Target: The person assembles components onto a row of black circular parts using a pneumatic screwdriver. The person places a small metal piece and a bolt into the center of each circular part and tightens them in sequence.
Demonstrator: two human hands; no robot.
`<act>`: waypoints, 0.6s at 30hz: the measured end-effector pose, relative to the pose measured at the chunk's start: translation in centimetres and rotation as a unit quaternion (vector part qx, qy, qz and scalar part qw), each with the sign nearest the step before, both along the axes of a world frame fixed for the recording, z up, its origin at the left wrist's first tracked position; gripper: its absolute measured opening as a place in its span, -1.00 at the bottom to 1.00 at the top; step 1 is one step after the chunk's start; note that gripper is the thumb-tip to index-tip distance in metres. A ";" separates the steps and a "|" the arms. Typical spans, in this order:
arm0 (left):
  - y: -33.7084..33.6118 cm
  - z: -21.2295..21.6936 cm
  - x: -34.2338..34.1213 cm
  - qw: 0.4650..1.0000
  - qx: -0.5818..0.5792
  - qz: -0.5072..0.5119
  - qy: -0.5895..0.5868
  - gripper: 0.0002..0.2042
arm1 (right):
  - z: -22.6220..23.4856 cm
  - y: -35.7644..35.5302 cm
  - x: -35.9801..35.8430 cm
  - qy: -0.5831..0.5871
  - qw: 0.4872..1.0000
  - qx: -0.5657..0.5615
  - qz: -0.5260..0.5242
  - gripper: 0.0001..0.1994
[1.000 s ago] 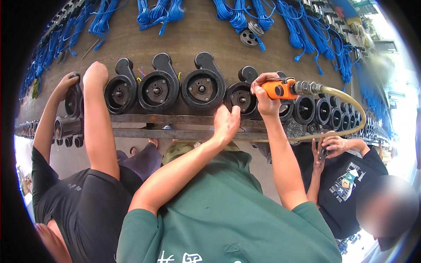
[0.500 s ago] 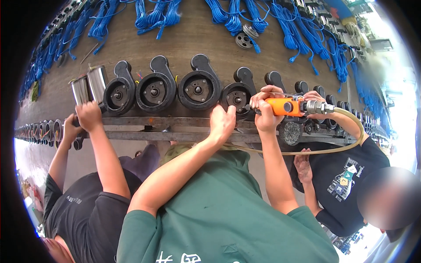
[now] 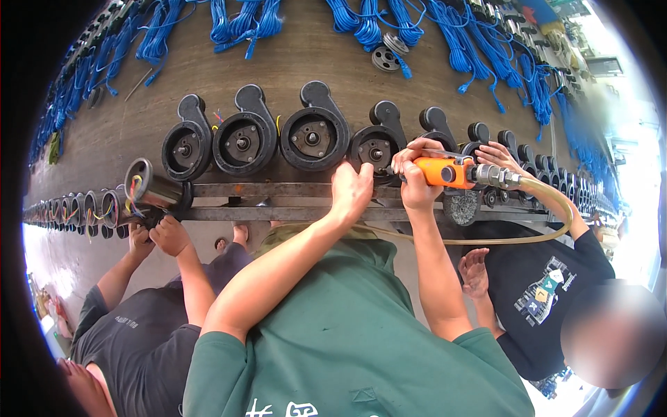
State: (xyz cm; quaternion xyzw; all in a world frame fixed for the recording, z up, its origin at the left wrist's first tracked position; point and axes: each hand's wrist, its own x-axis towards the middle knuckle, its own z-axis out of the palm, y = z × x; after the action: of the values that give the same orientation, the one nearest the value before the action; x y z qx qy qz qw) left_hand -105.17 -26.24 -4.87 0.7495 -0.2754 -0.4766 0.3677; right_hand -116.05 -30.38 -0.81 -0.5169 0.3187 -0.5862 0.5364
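Observation:
My right hand [image 3: 415,179] is wrapped round an orange air tool [image 3: 445,172] held level, its nose pointing left. Metal fittings join the tool to a yellowish hose [image 3: 556,201] that loops right and back under my arm. My left hand [image 3: 351,189] is closed at the lower left rim of a round black housing [image 3: 359,147] with a short shaft at its centre. What its fingers pinch, if anything, is hidden. The tool's nose lies by the housing's lower right side, partly behind my fingers.
More black housings [image 3: 316,142] stand in a row along the steel rail [image 3: 278,213]. Bundled blue cables [image 3: 368,28] and metal pulleys [image 3: 385,59] lie farther back. On the left, a co-worker's hands [image 3: 170,235] hold a metal cylinder [image 3: 158,187] with coloured wires; another co-worker's hand [image 3: 500,156] reaches in right.
The left co-worker has brought the metal cylinders down toward the rail and tilted them, so one's wired end shows. My hands and the tool have barely moved.

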 end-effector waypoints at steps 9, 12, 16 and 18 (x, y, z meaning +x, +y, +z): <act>-0.7 -0.9 -1.0 1.000 0.028 0.000 0.002 -0.52 | -2.7 -0.6 -1.2 0.071 0.997 -0.030 0.020 -0.77; -0.3 -3.7 -0.8 0.999 0.017 -0.032 0.039 -0.47 | -2.7 -1.4 -1.8 0.104 0.993 -0.040 0.026 -0.65; -0.5 4.7 1.1 0.961 0.113 -0.250 -0.031 -0.53 | 0.5 -1.8 -4.9 -0.010 0.999 -0.038 -0.030 -0.73; -0.9 5.2 0.2 0.932 0.017 -0.298 -0.206 -0.66 | 0.8 -2.5 -8.1 -0.034 0.994 -0.072 -0.070 -0.81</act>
State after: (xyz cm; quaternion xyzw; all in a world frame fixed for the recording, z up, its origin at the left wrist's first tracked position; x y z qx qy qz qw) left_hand -104.93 -27.11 0.29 0.7209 -0.5474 -0.4042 0.1316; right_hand -124.20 -32.85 0.02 -0.5101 0.2929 -0.6611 0.4658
